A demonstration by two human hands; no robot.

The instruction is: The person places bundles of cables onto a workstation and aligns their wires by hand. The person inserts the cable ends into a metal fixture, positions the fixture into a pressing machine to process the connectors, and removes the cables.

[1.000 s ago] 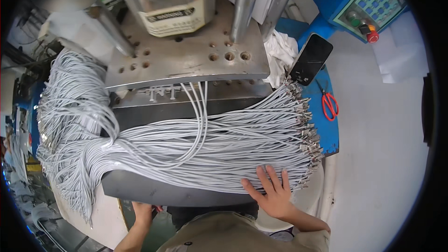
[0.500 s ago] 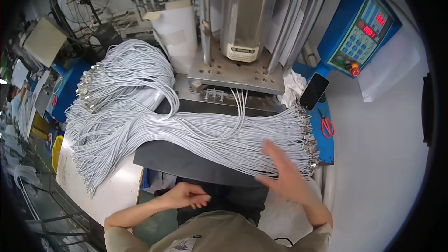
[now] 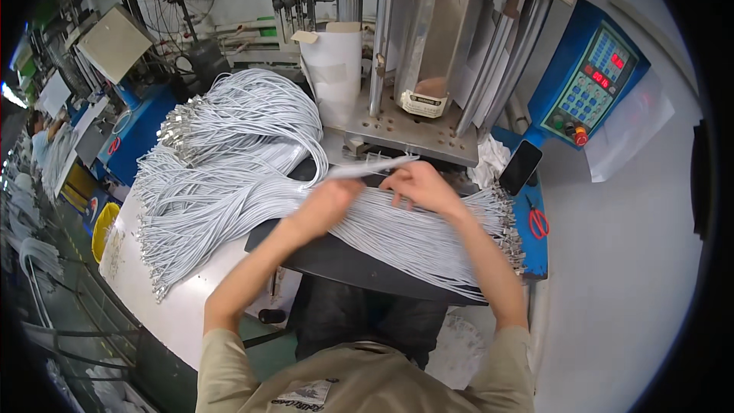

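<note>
The left hand (image 3: 329,203) and right hand (image 3: 419,186), apart, now reach a blurred pale strip (image 3: 376,166), grips unclear, shifting work toward the one-o'clock press (image 3: 417,138), above grey cables (image 3: 428,239) spanning ten to four o'clock.

Premises: a factory workshop. Evidence: a steel press (image 3: 413,138) with upright columns stands at the workplace, with a blue control box (image 3: 549,107) beside it bearing a keypad (image 3: 587,97), lit red digits and a red button (image 3: 581,136). Grey cables (image 3: 260,118) with metal ends lie in bulk across the work surface. Red-handled scissors (image 3: 539,223) are within reach. At far left, another person (image 3: 36,124) is present near further benches and more cable bundles.
</note>
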